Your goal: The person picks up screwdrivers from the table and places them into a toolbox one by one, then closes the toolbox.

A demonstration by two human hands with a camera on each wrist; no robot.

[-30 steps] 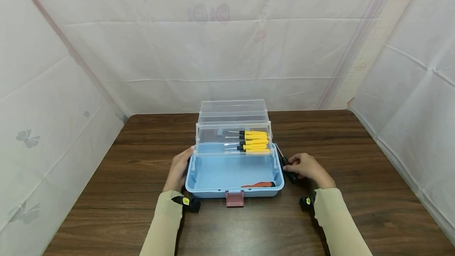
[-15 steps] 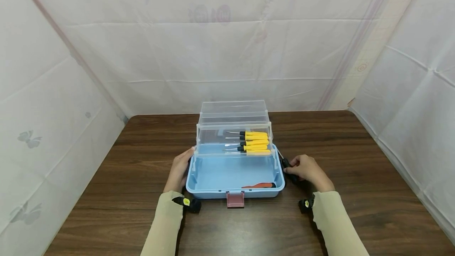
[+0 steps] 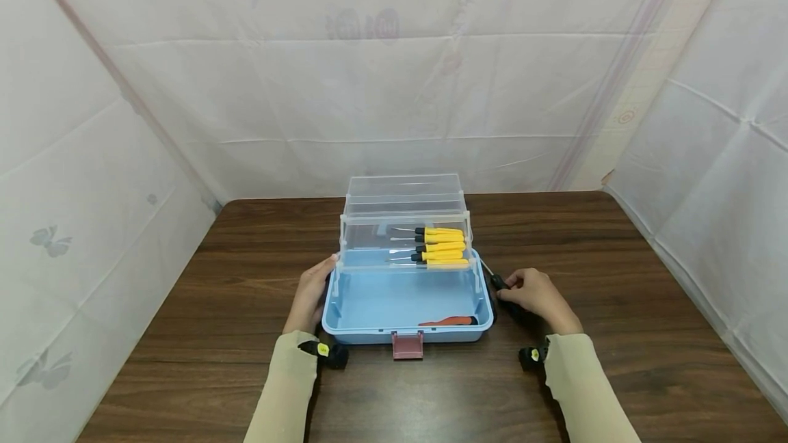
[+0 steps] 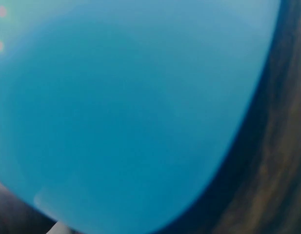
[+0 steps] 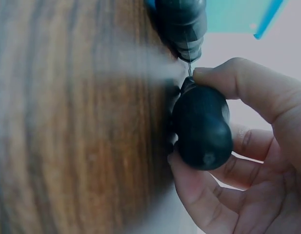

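A black-handled screwdriver [image 3: 500, 292] on the table [image 3: 615, 333], just beside the right wall of the open blue toolbox [image 3: 406, 303], is grasped by the right hand [image 3: 537, 294]; it is not yet inside. The box's left wall is touched by the left hand [image 3: 310, 296], fingers relaxed. Four yellow screwdrivers [image 3: 438, 247] are already stowed in the clear tray [image 3: 369, 241], an orange tool [image 3: 448, 320] in the base.

A black-handled screwdriver [image 3: 497, 287] lies on the table, touching the open blue toolbox's [image 3: 345, 320] right side.
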